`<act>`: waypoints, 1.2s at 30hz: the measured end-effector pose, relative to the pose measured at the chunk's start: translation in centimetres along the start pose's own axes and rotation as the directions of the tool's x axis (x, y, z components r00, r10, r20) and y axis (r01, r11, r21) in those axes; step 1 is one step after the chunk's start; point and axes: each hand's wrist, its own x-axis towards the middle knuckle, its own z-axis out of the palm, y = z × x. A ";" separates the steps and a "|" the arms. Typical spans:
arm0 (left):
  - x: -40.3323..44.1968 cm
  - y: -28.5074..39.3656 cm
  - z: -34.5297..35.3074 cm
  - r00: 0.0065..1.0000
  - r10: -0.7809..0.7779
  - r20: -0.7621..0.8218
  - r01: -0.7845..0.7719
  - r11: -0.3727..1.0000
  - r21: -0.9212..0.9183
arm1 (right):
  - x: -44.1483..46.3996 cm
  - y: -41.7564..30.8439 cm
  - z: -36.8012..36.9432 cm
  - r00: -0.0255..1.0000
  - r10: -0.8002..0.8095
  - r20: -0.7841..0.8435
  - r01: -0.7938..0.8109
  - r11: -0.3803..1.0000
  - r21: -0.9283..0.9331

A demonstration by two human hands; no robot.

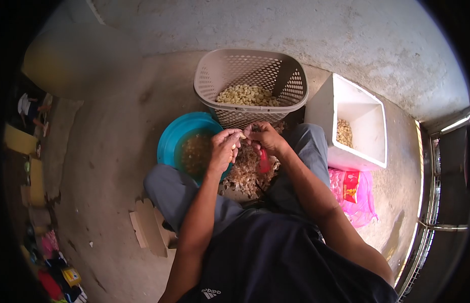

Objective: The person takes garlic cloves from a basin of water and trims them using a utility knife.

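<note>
My left hand (225, 148) is closed around pale garlic cloves, one of which (233, 146) shows at its fingers. Another garlic clove (242, 135) is pinched where the fingertips of both hands meet. My right hand (266, 138) is closed too, and a red handle (264, 161), seemingly of a small knife, sticks out below it; any blade is hidden. Under the hands lies a heap of brown garlic skins (247, 174). On the left, by my knee, a turquoise basin (168, 146) holds cloudy water with cloves in it.
A brown perforated basket (207, 81) with many peeled cloves (247, 95) stands ahead. To its right, a white foam box (364, 118) contains more cloves (344, 133). A pink mesh bag (364, 199) lies beside my right knee, and cardboard (150, 227) beside my left.
</note>
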 end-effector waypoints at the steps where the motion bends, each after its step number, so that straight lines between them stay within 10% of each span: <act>1: 0.1 -0.2 -0.2 1.000 0.006 0.010 -0.006 1.000 0.004 | 0.0 -0.1 -0.3 0.999 0.029 0.035 -0.030 0.999 0.022; 13: 1.0 -2.0 -0.4 0.982 0.111 -0.151 -0.092 0.988 0.125 | 0.3 1.6 2.6 0.962 -0.253 -0.101 0.223 0.945 -0.240; 28: 1.1 -2.6 0.0 0.968 0.102 -0.228 -0.068 0.986 0.153 | 0.4 -0.1 3.5 0.973 -0.176 -0.150 0.095 0.896 -0.433; 36: 0.7 -2.1 0.3 0.978 0.063 -0.198 -0.077 0.995 -0.066 | 1.7 1.1 -0.2 0.981 -0.050 -0.188 0.052 0.999 0.003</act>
